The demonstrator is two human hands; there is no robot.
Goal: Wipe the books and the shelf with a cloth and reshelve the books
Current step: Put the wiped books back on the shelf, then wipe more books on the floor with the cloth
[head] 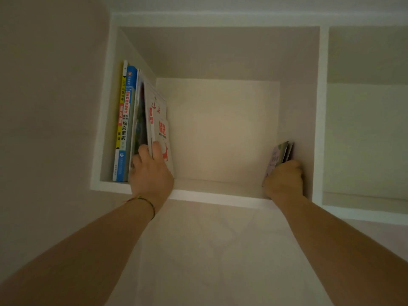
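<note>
Head view: books [141,120] stand upright at the left of the shelf [220,196] cubby. Left hand [151,173] pinches the rightmost thin ones, thumb and fingers closed over their near edges. Right hand [283,178] is closed on a few thin booklets [281,154] against the right wall. Thin paperbacks likely flex and slide; gripping near the spine would suit. Between them the cubby holds nothing; no cloth in sight.

Left hand [152,171] grips leaning white-and-red book [159,120] beside upright yellow-spined book [120,120] and blue-spined book [127,124] at shelf [220,196] cubby's left wall. Right hand [284,178] clasps thin books [281,154] against right wall.
</note>
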